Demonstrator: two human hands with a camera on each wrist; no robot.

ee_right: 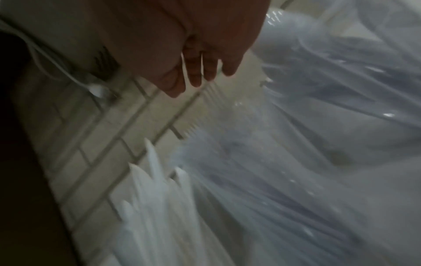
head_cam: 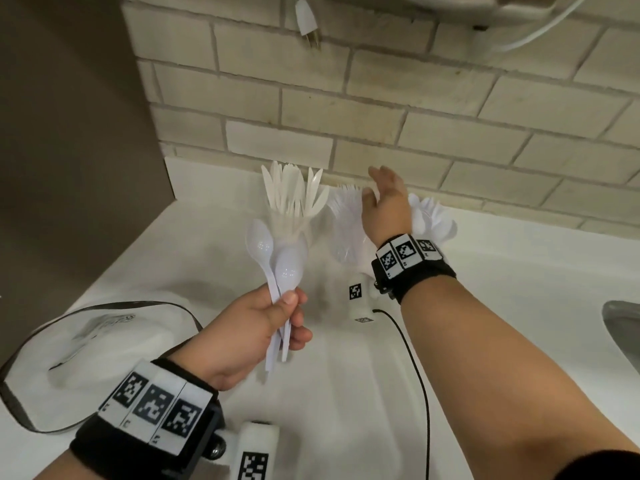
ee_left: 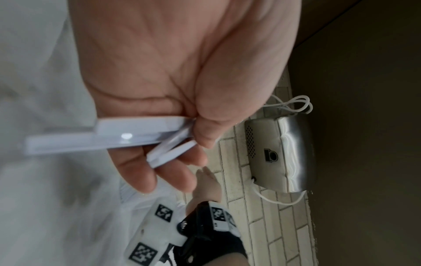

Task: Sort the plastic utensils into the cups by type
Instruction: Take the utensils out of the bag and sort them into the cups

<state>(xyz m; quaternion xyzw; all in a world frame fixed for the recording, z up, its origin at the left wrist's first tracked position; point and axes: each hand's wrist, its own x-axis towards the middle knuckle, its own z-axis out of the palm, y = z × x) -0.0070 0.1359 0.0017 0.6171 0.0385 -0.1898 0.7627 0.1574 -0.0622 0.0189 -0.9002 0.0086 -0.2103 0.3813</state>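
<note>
knives (head_cam: 294,192) left, forks (head_cam: 346,206) middle, spoons (head_cam: 433,216) right, against wall (head_cam: 381,98)

Black wristbands (head_cam: 414,271) with square-code tags

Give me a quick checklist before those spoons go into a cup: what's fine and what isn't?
1. Spoons gripped by left hand: ok.
2. All held pieces are spoons: cannot tell; only two bowls show.
3. Right hand free: ok, fingers straight, holding nothing.
4. Spoon cup located: ok, far right by the wall.
5. Path to it clear: not ok; right hand is in front.
6. Knives and forks kept apart: ok.
</note>
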